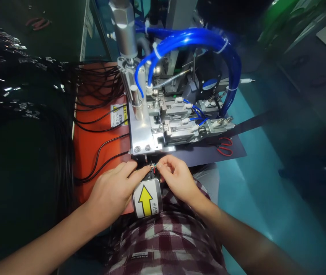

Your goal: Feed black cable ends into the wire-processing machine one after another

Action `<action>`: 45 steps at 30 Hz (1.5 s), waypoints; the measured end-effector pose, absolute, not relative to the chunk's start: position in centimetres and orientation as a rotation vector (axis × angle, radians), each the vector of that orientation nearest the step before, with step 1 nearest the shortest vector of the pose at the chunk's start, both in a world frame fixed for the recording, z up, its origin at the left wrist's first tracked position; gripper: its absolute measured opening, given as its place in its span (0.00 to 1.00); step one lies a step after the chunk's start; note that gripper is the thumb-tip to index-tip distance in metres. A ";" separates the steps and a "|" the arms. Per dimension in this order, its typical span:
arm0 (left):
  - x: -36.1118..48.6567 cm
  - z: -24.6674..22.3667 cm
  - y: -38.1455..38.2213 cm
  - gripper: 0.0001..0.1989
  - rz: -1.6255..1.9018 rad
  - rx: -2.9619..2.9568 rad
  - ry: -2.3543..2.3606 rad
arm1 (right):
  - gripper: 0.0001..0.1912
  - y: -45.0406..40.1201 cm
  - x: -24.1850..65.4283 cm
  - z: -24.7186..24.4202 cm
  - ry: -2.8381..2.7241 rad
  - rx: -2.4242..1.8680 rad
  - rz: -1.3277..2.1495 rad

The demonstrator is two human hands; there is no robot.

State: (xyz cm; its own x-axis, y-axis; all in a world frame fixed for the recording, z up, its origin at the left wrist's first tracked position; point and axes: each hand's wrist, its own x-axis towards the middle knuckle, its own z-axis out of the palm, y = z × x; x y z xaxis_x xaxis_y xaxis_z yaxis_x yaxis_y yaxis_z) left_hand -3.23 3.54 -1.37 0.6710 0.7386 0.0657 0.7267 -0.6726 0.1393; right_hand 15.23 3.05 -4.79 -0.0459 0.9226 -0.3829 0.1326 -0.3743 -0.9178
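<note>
My right hand (pixel 178 178) pinches thumb and forefinger together at the end of some thin coloured wires (pixel 154 166), with red and green showing. From the other side, my left hand (pixel 115 187) reaches its outstretched thumb to the same wires. Its other fingers are bent, apart from the thumb, by the machine's front edge. Both hands meet over a narrow dark track (pixel 150 175) in front of the metal press machine (pixel 142 133). Just below is a white plate with a yellow arrow (pixel 145 198). The fingers partly hide the wire ends.
Black cables (pixel 96 164) run over an orange mat (pixel 99 141) at the left, beside a large dark bundle (pixel 62 126). Blue air hoses (pixel 197 36) arch over the machine. Red-handled pliers (pixel 225 147) lie at the right on a dark board (pixel 208 154). A warning label (pixel 119 115) is beside the machine.
</note>
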 end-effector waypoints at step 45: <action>-3.5 -1.1 3.9 0.13 0.132 2.848 1.124 | 0.08 2.3 15.3 -3.5 -1.603 -1.657 0.973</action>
State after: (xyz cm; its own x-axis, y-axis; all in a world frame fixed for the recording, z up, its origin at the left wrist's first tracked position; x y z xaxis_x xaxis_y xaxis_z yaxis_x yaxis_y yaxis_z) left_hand -3.52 3.91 -1.15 0.7276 0.6840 0.0516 0.6774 -0.7284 0.1033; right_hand 15.26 2.26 -3.53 -0.0121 0.9966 -0.0818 0.5326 -0.0628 -0.8441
